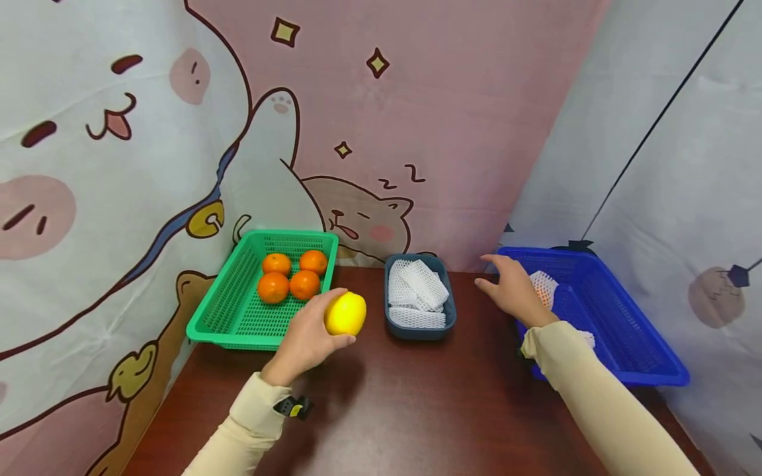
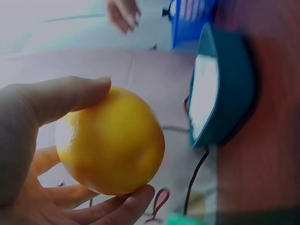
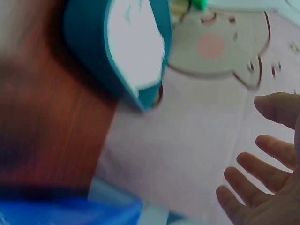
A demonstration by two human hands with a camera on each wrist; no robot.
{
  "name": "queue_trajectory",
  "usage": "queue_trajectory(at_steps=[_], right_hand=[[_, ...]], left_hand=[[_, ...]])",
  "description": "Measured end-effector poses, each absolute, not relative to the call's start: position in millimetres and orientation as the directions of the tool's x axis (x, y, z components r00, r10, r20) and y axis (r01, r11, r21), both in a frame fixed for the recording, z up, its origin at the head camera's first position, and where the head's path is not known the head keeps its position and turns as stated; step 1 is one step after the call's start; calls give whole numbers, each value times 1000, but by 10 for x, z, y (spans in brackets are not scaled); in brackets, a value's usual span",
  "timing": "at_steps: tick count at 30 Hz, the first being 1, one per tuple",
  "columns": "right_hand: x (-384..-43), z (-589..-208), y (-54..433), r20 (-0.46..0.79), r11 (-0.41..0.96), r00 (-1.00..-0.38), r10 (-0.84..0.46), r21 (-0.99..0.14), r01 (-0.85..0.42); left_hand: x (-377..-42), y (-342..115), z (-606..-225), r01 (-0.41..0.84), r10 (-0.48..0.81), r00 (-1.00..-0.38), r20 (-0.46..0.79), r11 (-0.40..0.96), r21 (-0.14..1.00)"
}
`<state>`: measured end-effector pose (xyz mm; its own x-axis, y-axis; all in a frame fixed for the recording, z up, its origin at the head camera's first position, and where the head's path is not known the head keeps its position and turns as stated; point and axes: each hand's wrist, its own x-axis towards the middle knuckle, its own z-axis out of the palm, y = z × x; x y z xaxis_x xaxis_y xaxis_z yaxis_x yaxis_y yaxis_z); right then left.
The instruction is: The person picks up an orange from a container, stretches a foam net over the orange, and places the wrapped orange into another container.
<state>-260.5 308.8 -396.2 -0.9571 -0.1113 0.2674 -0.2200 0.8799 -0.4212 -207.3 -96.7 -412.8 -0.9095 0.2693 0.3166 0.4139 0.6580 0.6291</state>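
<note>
My left hand (image 1: 307,339) grips a round, bright yellow citrus fruit (image 1: 346,314), which looks more orange-yellow in the left wrist view (image 2: 117,140). Thumb and fingers curl around it in the air, just right of the green basket's near corner. My right hand (image 1: 516,288) is held over the left edge of the blue basket (image 1: 619,311), its fingers spread and holding nothing, as the right wrist view (image 3: 262,178) shows. Between the hands stands a dark teal box (image 1: 420,330) with several white foam net sleeves (image 1: 419,289) in it.
At the left, the green basket (image 1: 238,342) holds several oranges (image 1: 273,287). A net-sleeved orange fruit (image 1: 544,286) lies in the blue basket, with another white net (image 1: 586,338) partly behind the right sleeve. Everything stands on a dark red-brown table (image 1: 411,410) before a printed cloth (image 1: 452,132).
</note>
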Motion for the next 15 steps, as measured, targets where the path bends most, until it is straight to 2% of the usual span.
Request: queue_trajectory(at_steps=[5, 11, 15], right_hand=[[-2641, -4261, 2760, 282, 872, -943, -180, -398, -285], [-2714, -4637, 2516, 195, 888, -958, -211, -370, -271], [-2765, -4794, 2453, 175, 920, -959, -223, -287, -266]], left_hand=[[-1933, -775, -4312, 420, 325, -907, 268, 633, 650], [-1806, -612, -4598, 428, 385, -896, 220, 621, 657], [-1716, -518, -4741, 433, 419, -888, 189, 622, 652]])
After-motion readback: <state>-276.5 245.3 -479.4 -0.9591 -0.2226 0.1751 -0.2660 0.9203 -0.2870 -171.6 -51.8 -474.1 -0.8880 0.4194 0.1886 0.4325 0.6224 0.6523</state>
